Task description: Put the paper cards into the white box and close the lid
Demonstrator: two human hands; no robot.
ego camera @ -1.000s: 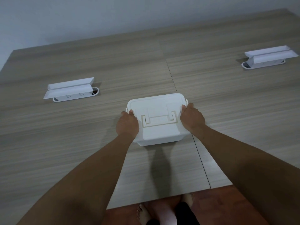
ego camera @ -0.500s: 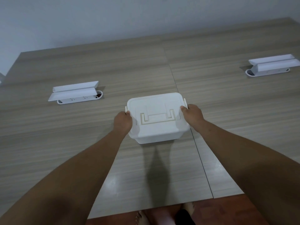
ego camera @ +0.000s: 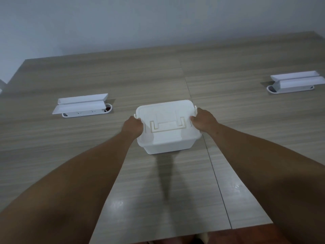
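Gripping: both hands hold the white box (ego camera: 167,138) by its two short sides, with the lid (ego camera: 165,120) seated flat on top.
Left socket unit: a white flip-up outlet (ego camera: 82,106) is set into the tabletop (ego camera: 52,147) toward its left edge, well apart from the box, its cover raised.
Left hand: the left hand (ego camera: 133,125) is curled closed against the box's left side at the rim, knuckles up, fingertips at the lid's edge beside the small side tab.
White box: it stands near the middle of the tabletop, just left of the seam (ego camera: 211,164) that runs from the far edge to the near edge; a recessed handle shape shows in the lid.
Paper cards: not visible with the lid on.
Right hand: the right hand (ego camera: 204,121) is closed on the box's right side at the rim, thumb on the lid's edge, fingers wrapped down the side.
Right socket unit: a second white flip-up outlet (ego camera: 295,81) sits near the far right corner, well apart from the box.
Near edge: reddish floor (ego camera: 175,241) shows below the tabletop's near edge.
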